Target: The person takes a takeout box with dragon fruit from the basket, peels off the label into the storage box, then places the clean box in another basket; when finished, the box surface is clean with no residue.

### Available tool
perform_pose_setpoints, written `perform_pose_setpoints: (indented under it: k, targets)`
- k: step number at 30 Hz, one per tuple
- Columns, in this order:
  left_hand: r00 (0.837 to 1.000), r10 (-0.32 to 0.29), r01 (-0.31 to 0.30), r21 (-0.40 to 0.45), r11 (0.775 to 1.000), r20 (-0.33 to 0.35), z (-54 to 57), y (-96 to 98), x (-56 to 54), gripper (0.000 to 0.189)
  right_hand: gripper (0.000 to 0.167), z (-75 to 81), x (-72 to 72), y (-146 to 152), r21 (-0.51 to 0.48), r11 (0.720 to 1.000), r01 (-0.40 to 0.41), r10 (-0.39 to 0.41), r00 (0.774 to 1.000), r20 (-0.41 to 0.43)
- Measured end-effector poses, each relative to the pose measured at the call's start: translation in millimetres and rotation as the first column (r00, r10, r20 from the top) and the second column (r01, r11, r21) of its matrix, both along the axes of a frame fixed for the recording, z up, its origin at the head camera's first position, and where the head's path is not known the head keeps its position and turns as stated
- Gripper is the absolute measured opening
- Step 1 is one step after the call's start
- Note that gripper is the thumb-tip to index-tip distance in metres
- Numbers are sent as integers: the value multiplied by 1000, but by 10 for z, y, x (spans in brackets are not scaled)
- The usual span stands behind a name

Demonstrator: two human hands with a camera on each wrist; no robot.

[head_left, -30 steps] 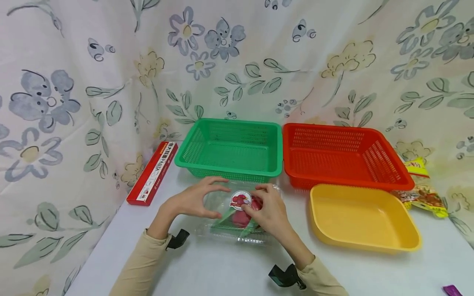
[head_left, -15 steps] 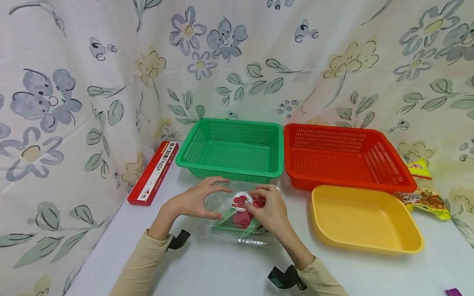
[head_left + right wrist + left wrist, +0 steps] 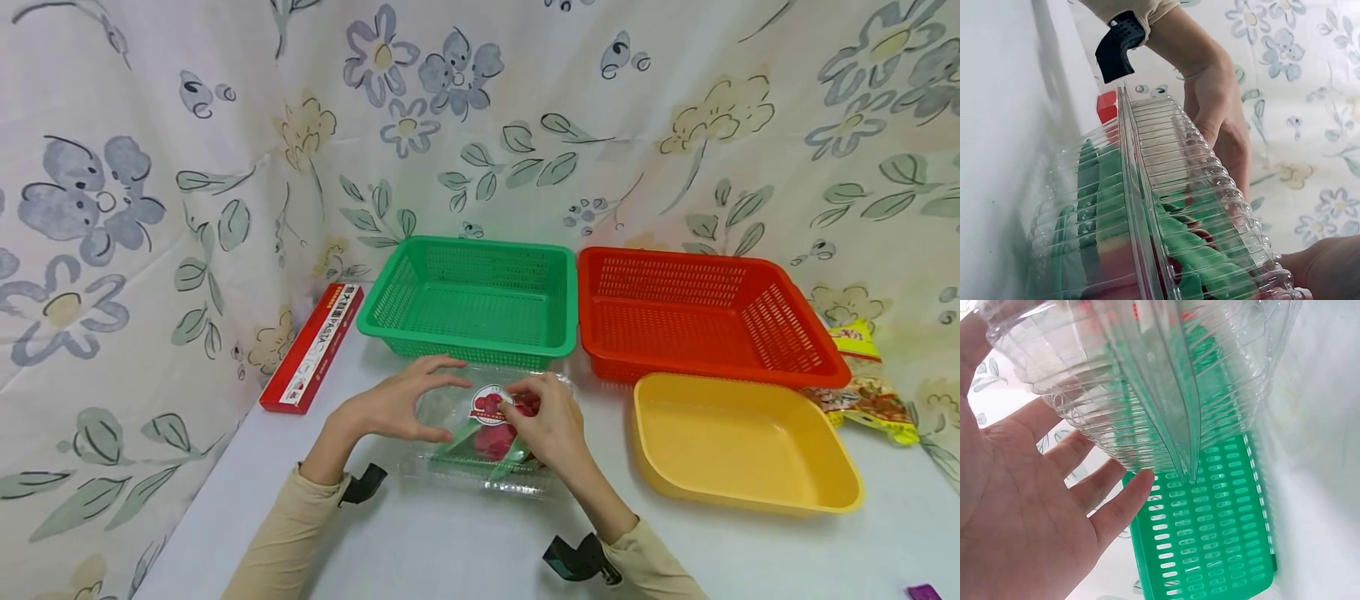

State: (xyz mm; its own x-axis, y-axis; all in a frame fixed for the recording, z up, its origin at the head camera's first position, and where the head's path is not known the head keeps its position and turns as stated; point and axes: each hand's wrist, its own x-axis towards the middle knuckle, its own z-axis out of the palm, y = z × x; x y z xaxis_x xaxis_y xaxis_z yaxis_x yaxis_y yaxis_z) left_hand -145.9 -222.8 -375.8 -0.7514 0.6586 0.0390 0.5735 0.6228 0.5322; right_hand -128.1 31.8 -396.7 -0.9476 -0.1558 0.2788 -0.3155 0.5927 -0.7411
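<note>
A clear plastic clamshell box (image 3: 442,408), holding red and green items, lies on the white table in front of the green basket. On its lid is a round red-and-white sticker (image 3: 491,405). My left hand (image 3: 401,406) spans the box's left end, thumb and fingers spread apart. In the left wrist view its fingers (image 3: 1124,503) extend along the ribbed plastic side. My right hand (image 3: 551,421) bends over the right part of the lid, thumb and forefinger close together at the sticker's right edge. I cannot tell whether they pinch it. The hand hides the box's right end.
Behind the box stand a green basket (image 3: 480,343) and a red basket (image 3: 708,371). A yellow tray (image 3: 750,496) sits at the right, with a yellow food packet (image 3: 870,400) beyond it. A red pasta box (image 3: 311,350) lies at the left, and a purple item (image 3: 922,592) at the lower right.
My right thumb has shifted up across the sticker, toward its right edge and closer to the forefinger. My left hand and the box have hardly moved.
</note>
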Motion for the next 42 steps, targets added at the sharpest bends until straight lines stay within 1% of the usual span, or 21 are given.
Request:
perform_pose_setpoints:
  k: [3, 7, 10, 13, 22, 28, 33, 42]
  targets:
    - [1000, -3, 3, 0, 1000, 0, -1, 1, -2, 68, 10, 0, -6, -3, -3, 1000, 3, -3, 1000, -18]
    - [1000, -5, 5, 8, 1000, 10, -1, -3, -5, 70, 2, -7, -30, -27, 9, 1000, 29, -28, 998, -59]
    - [1000, -4, 3, 13, 1000, 21, 4, -7, 0, 71, 5, -14, -30, -49, 21, 998, 54, -52, 995, -85]
    - [1000, -3, 3, 16, 1000, 29, 11, -9, 8, 72, 7, -18, -16, -66, 25, 998, 63, -61, 994, -90]
    - [999, -9, 8, 20, 1000, 41, 11, -10, 1, 73, 6, -9, 4, -61, 28, 998, 49, -48, 998, -47]
    - [999, -8, 7, 23, 1000, 41, 9, -12, 0, 73, 6, 26, 5, -47, 1, 1000, 25, -25, 1000, -6]
    - [999, -12, 10, 30, 999, 45, -13, -24, -10, 72, 7, 35, 3, -35, -29, 1000, 8, -7, 1000, 31]
    - [999, -27, 26, 45, 999, 37, -15, -29, -21, 72, 5, 73, -9, -3, -96, 995, -31, 42, 993, 109]
